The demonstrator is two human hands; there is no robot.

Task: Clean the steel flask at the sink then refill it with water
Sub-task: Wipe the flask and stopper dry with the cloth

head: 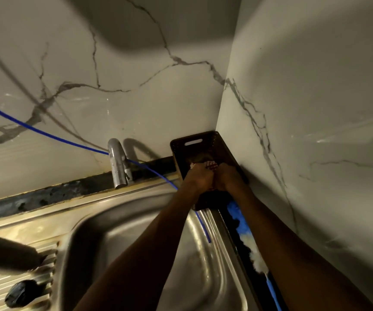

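Both my hands reach into a dark brown plastic basket (205, 145) standing in the corner behind the sink. My left hand (200, 176) and my right hand (228, 176) are pressed together, fingers closed on a small red-and-white item (211, 164); I cannot tell what it is. A dark, blurred cylinder (3, 251) lies on the drainboard at the far left and may be the flask. A black cap-like object (21, 292) rests just below it. The steel tap (118, 164) stands left of the basket, over the steel sink basin (136, 243).
A thin blue tube (24, 124) runs from the left wall past the tap and hangs into the basin. A blue-and-white brush (243, 225) lies on the dark ledge along the right wall. Marble walls close in at the back and right.
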